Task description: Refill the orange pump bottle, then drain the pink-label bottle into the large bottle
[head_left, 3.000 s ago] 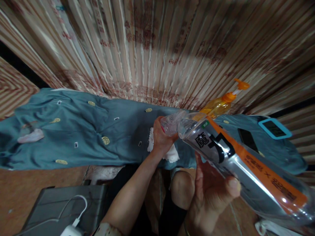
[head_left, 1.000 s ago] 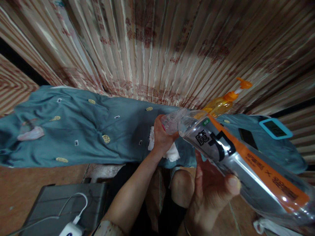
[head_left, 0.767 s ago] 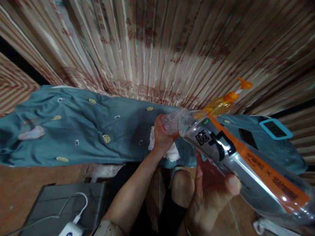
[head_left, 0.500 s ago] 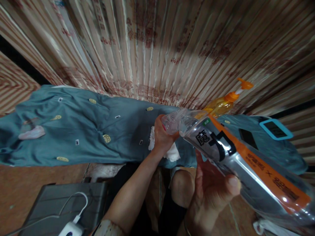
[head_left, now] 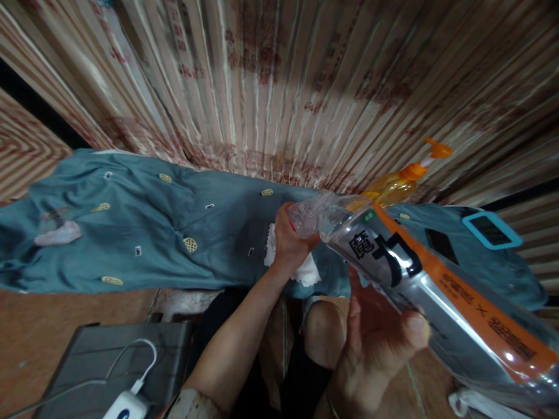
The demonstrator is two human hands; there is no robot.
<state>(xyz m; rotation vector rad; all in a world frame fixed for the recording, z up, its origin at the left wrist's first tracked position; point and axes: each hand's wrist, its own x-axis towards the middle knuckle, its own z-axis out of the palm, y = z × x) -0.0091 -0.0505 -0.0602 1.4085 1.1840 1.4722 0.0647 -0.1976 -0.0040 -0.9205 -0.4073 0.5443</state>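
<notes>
My right hand [head_left: 379, 337] is closed around a large clear plastic bottle [head_left: 437, 291] with a silver and orange label. The bottle is tilted, its neck pointing to the left. My left hand [head_left: 290, 241] grips a small clear plastic container [head_left: 305, 218], whose opening meets the bottle's mouth. Its lower part is hidden by my fingers, and whether liquid flows between the two I cannot tell. Beneath my left hand lies a white scalloped cloth [head_left: 308, 272]. Behind the bottle stands an orange pump bottle [head_left: 395, 185] holding yellow liquid.
A teal patterned cloth [head_left: 227, 233] covers the long surface. On its right lie a dark phone-like slab [head_left: 440, 245] and a blue-framed digital clock [head_left: 491, 228]; a pale crumpled item [head_left: 59, 233] lies left. A pleated curtain [head_left: 262, 105] hangs behind. A white cabled device [head_left: 127, 405] rests on a grey box [head_left: 166, 349].
Almost nothing differs. Both hands keep their grip, and the bottle stays tilted against the small container, with only a slight shift of the view.
</notes>
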